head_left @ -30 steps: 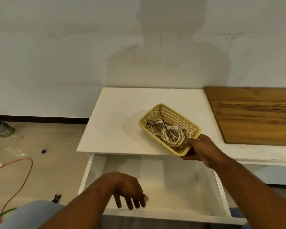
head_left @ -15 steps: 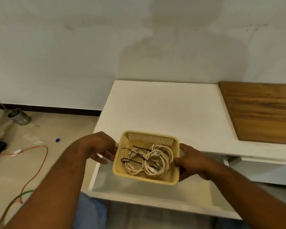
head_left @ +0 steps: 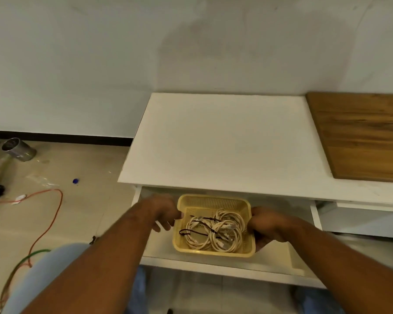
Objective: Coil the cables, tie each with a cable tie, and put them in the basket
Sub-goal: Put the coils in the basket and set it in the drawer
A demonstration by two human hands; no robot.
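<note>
Yellow plastic mesh, the basket [head_left: 213,199] sits low in the open white drawer [head_left: 281,254] beneath the worktop [head_left: 225,143]; whether it rests on the drawer's bottom or hangs just above it I cannot tell. Inside lie coiled white cables [head_left: 225,232] bound with black cable ties [head_left: 191,232]. The right hand [head_left: 266,225] grips the basket's right rim, fingers curled round the wall. The left hand [head_left: 161,211] is at the left wall, blurred; whether it holds the rim cannot be told. A wooden board [head_left: 361,137] lies on the worktop's right.
</note>
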